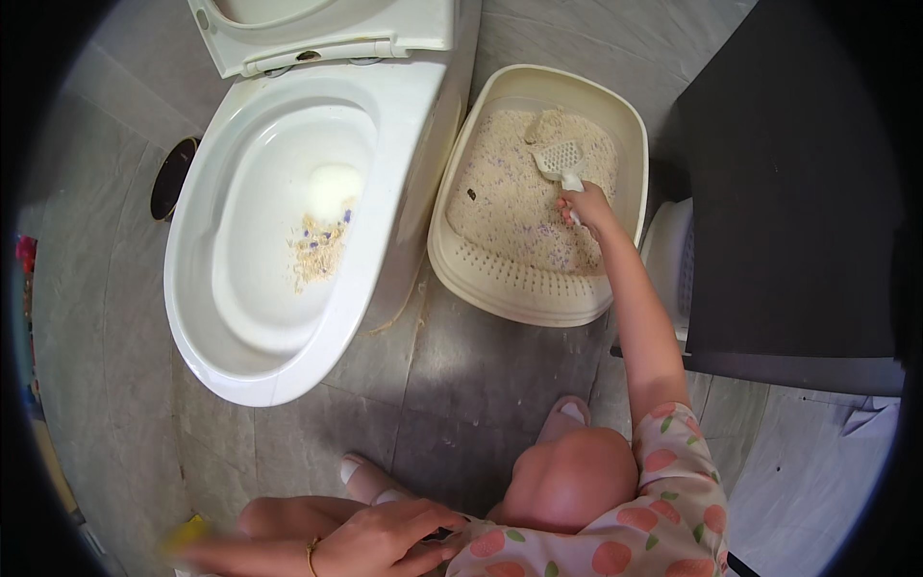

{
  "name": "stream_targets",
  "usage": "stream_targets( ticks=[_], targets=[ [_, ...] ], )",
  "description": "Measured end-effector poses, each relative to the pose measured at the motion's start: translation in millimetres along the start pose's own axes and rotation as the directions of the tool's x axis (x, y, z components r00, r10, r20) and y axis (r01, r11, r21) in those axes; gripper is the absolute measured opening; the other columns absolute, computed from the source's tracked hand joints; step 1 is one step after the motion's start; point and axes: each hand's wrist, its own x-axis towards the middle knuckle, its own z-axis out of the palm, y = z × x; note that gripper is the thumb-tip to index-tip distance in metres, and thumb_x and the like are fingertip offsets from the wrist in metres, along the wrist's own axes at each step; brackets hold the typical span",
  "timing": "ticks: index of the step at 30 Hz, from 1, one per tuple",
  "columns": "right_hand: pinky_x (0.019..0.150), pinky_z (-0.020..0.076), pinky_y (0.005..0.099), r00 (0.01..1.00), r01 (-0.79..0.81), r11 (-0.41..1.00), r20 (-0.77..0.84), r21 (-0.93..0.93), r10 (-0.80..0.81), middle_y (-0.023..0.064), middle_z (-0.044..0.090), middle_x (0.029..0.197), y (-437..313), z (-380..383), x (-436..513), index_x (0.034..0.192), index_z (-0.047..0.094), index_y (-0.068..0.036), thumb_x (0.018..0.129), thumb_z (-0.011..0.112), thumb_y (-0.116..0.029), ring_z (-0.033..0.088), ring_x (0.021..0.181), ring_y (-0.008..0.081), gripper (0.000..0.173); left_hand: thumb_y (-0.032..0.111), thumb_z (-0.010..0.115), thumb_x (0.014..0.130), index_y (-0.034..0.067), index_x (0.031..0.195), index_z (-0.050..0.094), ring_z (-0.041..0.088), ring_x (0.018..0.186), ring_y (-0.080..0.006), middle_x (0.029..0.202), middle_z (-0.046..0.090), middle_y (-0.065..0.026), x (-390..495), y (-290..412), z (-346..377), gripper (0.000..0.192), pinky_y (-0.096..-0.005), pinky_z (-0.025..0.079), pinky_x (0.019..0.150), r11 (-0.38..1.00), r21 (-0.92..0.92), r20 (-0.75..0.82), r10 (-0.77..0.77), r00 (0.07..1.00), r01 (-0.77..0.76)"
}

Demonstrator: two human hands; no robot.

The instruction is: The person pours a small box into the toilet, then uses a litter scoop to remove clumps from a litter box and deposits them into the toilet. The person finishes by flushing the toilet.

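Observation:
My right hand (pixel 590 205) grips the handle of a white litter scoop (pixel 559 157) with a perforated blade. The blade rests on pale pellet cat litter (pixel 505 166), flecked with purple, inside a cream plastic litter box (pixel 634 130). A mound of litter (pixel 566 122) rises just beyond the scoop. A small dark clump (pixel 471 194) lies on the litter to the left. My left hand (pixel 396 537) is low over my lap against my printed shirt, fingers bent; whether it holds anything is hidden.
Left of the litter box stands a white toilet (pixel 249 252), lid raised, with pellets and purple bits (pixel 321 249) in its bowl. A dark cabinet (pixel 786 202) stands on the right, beside a white plastic object (pixel 667 252). A dark round object (pixel 173 179) is beyond the toilet.

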Motion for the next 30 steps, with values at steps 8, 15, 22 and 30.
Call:
stream_targets(
  ticks=[8,15,22,30],
  targets=[
    [0.050,0.0484,0.0274,0.999,-0.023,0.944,-0.016,0.329,0.030,0.0091,0.068,0.084,-2,57,77,0.110,0.056,0.005,0.096,0.059,-0.007,0.059,0.060,0.0124,0.019,0.012,0.068,0.088,0.002,0.115,0.061,0.065,0.095,-0.0357,0.106,0.065,-0.0163,2,-4,2,0.030,-0.0425,0.053,0.082,0.998,0.041,-0.083,0.058,0.995,-0.055],
    [0.055,0.0498,0.0275,0.991,0.129,0.813,-0.037,0.568,-0.131,0.0080,0.065,0.096,63,99,69,0.132,0.048,-0.009,0.099,0.058,-0.012,0.055,0.065,0.0110,0.035,0.013,0.069,0.087,0.001,0.115,0.061,0.065,0.094,-0.0357,0.106,0.065,-0.0166,4,-1,5,0.031,-0.0420,0.054,0.081,0.998,0.051,-0.096,0.037,0.995,-0.032],
    [0.062,0.0486,0.0266,0.971,0.174,0.828,0.045,0.533,-0.233,0.0080,0.065,0.104,53,79,-15,0.144,0.041,-0.010,0.101,0.055,-0.012,0.055,0.071,0.0115,0.046,0.012,0.069,0.088,0.001,0.116,0.060,0.066,0.094,-0.0356,0.106,0.066,-0.0165,2,-5,6,0.031,-0.0419,0.054,0.081,0.998,0.033,-0.103,0.053,0.993,-0.050],
    [0.057,0.0474,0.0240,0.966,0.226,0.864,0.008,0.450,-0.257,0.0042,0.066,0.099,44,61,-20,0.143,0.044,-0.011,0.099,0.058,-0.013,0.055,0.068,0.0084,0.047,0.011,0.068,0.088,0.001,0.114,0.061,0.066,0.092,-0.0352,0.103,0.066,-0.0161,2,-8,6,0.029,-0.0416,0.054,0.080,0.999,0.017,-0.066,0.051,0.997,-0.050]
  ],
)
